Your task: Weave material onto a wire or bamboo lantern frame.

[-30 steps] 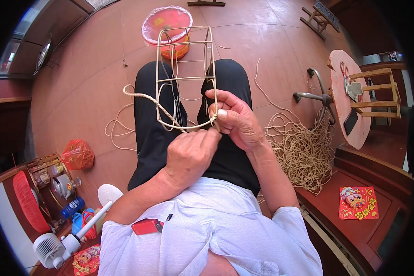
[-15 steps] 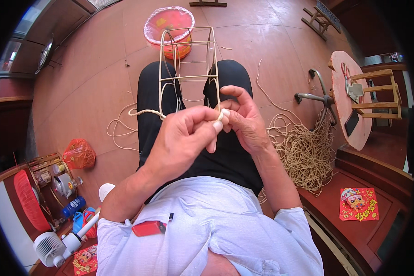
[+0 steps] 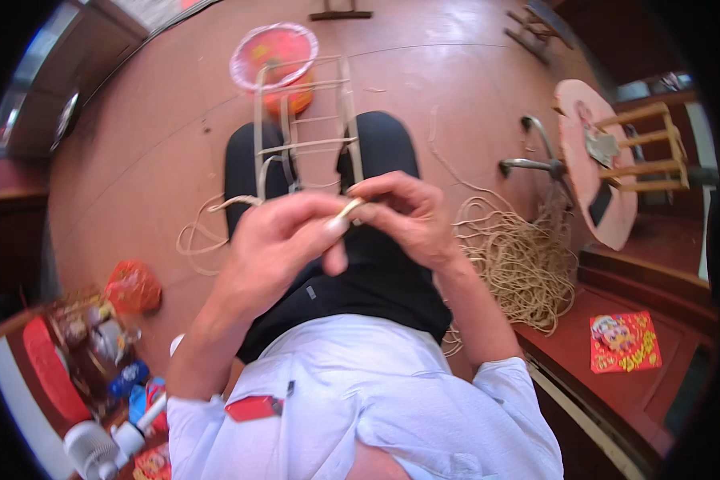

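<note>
A box-shaped open frame of pale thin rods [image 3: 308, 146] stands between my knees, its near end at my fingers. My left hand [image 3: 274, 244] is closed in a pinch on a pale cord [image 3: 350, 208] at the frame's near right corner. On the same short bit of cord, my right hand [image 3: 412, 218] pinches with thumb and forefinger. Fingers hide most of that corner, and motion blurs it. Left of the frame, a thicker length of cord [image 3: 236, 201] leads out past my left hand and loops down to the floor.
A large tangled heap of cord [image 3: 520, 268] lies to my right. Beyond the frame stands a red bucket with a plastic liner [image 3: 274, 60]. A round pink-topped stool [image 3: 572, 164] is at the right, a red plastic bag [image 3: 133, 286] at the left, near a cluttered shelf.
The whole view has shifted, and my hands and the frame sit further left in it. My fingers have parted slightly, so a short bit of cord shows between them.
</note>
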Action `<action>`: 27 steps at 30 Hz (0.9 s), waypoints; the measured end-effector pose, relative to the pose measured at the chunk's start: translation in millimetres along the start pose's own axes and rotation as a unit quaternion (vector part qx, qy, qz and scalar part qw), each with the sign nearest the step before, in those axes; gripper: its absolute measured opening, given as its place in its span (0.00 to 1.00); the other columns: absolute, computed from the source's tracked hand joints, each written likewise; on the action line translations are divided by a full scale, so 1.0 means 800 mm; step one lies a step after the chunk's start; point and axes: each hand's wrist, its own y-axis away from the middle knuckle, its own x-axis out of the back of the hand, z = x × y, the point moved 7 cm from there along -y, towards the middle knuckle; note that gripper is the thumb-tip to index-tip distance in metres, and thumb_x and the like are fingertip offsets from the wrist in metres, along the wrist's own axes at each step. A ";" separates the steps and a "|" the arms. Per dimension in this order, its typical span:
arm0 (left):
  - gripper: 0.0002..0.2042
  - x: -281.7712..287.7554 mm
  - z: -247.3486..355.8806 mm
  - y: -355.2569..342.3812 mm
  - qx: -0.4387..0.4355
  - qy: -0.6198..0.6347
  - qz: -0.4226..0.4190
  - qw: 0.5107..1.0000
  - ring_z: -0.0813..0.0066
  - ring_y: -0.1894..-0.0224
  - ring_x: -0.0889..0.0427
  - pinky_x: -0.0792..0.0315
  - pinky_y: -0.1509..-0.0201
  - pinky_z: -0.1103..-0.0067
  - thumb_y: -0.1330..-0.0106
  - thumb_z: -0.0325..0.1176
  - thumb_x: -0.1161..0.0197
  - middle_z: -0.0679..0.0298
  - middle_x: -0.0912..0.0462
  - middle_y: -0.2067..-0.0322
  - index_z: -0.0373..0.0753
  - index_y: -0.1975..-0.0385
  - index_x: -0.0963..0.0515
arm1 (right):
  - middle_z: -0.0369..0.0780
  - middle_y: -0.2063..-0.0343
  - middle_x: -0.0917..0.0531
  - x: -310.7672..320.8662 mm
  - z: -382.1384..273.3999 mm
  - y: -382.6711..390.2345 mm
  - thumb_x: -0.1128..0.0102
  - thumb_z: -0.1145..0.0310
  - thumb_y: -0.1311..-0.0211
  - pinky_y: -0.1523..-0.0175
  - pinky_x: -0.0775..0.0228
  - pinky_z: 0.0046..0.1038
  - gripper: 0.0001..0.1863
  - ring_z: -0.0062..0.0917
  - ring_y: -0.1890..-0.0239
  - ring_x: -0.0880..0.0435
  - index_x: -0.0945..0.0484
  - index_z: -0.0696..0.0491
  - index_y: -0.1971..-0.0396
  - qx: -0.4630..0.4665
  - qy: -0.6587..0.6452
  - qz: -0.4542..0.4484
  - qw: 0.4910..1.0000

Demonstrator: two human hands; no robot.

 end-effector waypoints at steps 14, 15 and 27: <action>0.11 0.395 -0.269 0.294 0.151 -0.475 0.332 0.801 0.70 0.62 0.13 0.19 0.54 0.73 0.30 0.24 0.35 0.57 0.11 0.66 0.35 0.51 0.14 | 0.30 0.61 0.15 -0.012 0.015 -0.014 0.22 0.71 0.31 0.55 0.29 0.15 0.15 0.09 0.62 0.23 0.14 0.53 0.47 0.014 -0.019 -0.015 1.000; 0.12 0.439 -0.311 0.331 0.153 -0.462 0.346 0.802 0.60 0.59 0.09 0.17 0.50 0.67 0.33 0.29 0.32 0.50 0.09 0.63 0.35 0.52 0.13 | 0.31 0.60 0.14 -0.005 0.009 -0.008 0.22 0.71 0.31 0.57 0.29 0.15 0.15 0.08 0.64 0.23 0.14 0.52 0.47 -0.014 0.016 0.005 1.000; 0.12 0.642 -0.400 0.594 0.365 -0.468 0.315 0.741 0.65 0.58 0.11 0.16 0.55 0.68 0.27 0.37 0.32 0.62 0.10 0.61 0.38 0.51 0.12 | 0.34 0.58 0.16 0.003 0.010 -0.005 0.25 0.75 0.28 0.53 0.23 0.18 0.18 0.12 0.59 0.18 0.19 0.56 0.42 -0.028 -0.068 -0.018 0.997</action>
